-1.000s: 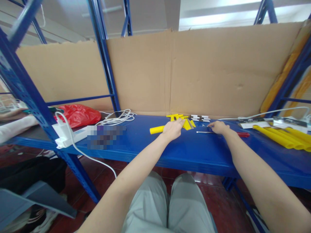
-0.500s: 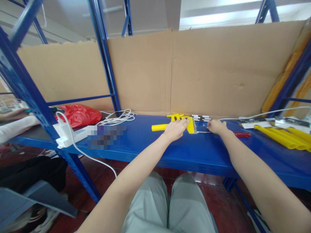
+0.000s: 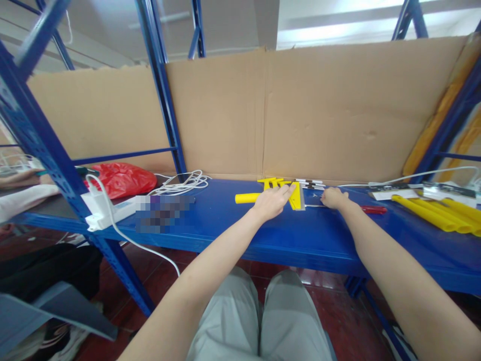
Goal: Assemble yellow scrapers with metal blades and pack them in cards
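So, a yellow scraper point(image 3: 296, 199) is held on the blue shelf point(image 3: 296, 233) by the left hand point(image 3: 273, 201), fingers closed loosely over it, with its handle end sticking out at 9 o'clock of that hand and its blade end at 3. Some more yellow pieces point(image 3: 272, 180) are seen just past the fingers at 12, and black-and-white strips point(image 3: 311, 182) are parked around 2. The right hand point(image 3: 335, 197) is placed near the blade, fingers bunched narrow; whether anything is pinched can't be told, tbh. A red-handled screwdriver point(image 3: 374, 210) is partly covered by that hand, handle between 3 and 4 o'clock, shaft pointed at the scraper. Farther off around 3, yellow tubes point(image 3: 432, 214) are laid side by side. A red bag point(image 3: 122, 179) is found way over at 9.
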`<state>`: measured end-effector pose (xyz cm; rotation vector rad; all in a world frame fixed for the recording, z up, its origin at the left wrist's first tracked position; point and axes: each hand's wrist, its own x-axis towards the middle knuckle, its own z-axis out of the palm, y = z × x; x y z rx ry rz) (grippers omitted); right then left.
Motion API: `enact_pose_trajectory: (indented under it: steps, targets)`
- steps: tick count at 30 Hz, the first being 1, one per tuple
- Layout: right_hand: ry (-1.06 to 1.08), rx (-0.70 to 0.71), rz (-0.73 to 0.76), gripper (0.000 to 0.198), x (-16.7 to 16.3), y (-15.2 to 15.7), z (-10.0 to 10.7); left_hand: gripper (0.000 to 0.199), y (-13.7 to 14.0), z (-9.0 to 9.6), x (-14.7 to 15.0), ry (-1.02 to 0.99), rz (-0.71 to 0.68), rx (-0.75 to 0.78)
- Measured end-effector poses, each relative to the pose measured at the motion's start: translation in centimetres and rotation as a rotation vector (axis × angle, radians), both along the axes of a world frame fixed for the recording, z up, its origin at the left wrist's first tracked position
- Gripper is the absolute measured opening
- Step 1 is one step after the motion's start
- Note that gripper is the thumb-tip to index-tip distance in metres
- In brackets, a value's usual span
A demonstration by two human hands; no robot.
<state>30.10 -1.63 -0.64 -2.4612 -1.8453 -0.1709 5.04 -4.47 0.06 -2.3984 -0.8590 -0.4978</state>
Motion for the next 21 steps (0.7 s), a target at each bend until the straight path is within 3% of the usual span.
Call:
enact_pose_trajectory:
  steps: [10,17,21]
  targets:
    - [0.021,0.036,0.019,0.043,2.2,2.4,-1.3,0.058,0.2,0.0,0.0,-0.004,0.009,-0.017]
    - [0.053,0.024,-0.010,0.037,1.8,1.8,-1.0,0.057,0.2,0.0,0.0,0.013,0.042,-0.032]
    - [0.129,0.076,0.101,0.025,1.4,1.1,0.0,0.055,0.2,0.0,0.0,0.009,0.054,-0.049]
